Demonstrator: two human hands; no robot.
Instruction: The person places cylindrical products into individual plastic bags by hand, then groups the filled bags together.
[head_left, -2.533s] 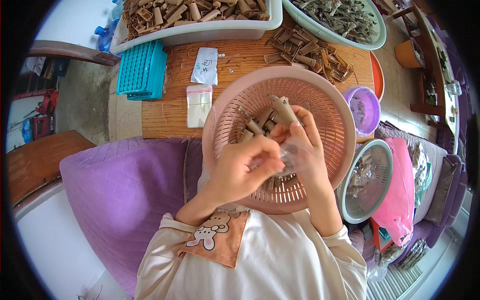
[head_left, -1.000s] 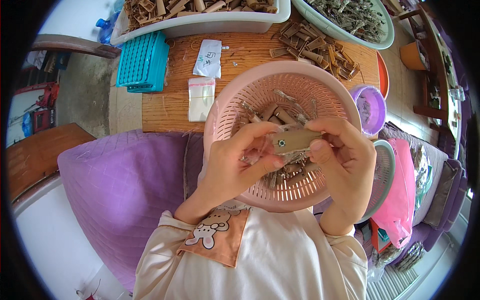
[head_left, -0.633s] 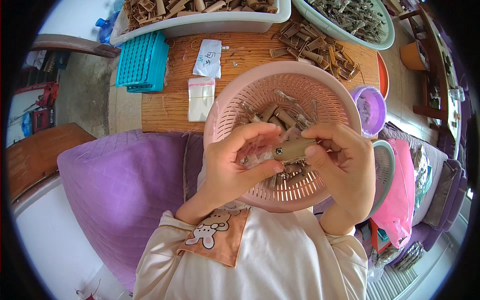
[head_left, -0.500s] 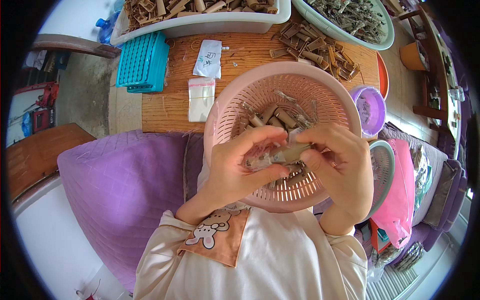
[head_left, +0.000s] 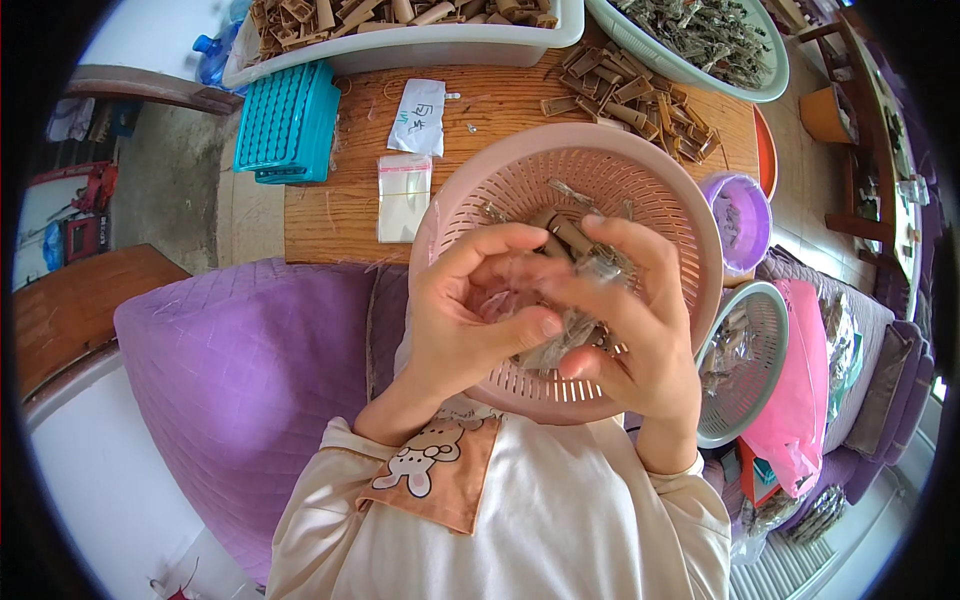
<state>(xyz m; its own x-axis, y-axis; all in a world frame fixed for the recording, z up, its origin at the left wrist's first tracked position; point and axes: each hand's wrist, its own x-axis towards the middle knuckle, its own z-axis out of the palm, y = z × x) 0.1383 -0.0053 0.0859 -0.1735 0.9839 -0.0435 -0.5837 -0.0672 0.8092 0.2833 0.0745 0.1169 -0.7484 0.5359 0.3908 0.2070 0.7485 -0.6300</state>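
A pink slotted plastic basket [head_left: 458, 205] sits against my lap, holding brown plastic pieces [head_left: 570, 233] and small clear-wrapped bundles [head_left: 548, 352]. Over its near side my left hand [head_left: 455, 310] curls round crumpled clear plastic strips [head_left: 494, 303], which show a pinkish tint in the palm. My right hand [head_left: 645, 320] is beside it with thumb and fingers apart. Its index finger, smeared by motion, stretches across toward the left hand. Between the hands some clear plastic glints, too blurred to make out fully.
On the wooden table [head_left: 350, 222] are a teal slotted basket [head_left: 290, 125], a white paper [head_left: 416, 118], clear bags [head_left: 404, 200] and loose brown pieces [head_left: 635, 95]. A white tub [head_left: 430, 50] and a pale green basket [head_left: 690, 62] stand behind. Rightward are a purple bucket [head_left: 748, 220] and a grey-green basket [head_left: 775, 350].
The brown piece in clear plastic is no longer between my hands. My right hand has shifted left and its pinch has opened. Clear-wrapped pieces now show in the grey-green basket.
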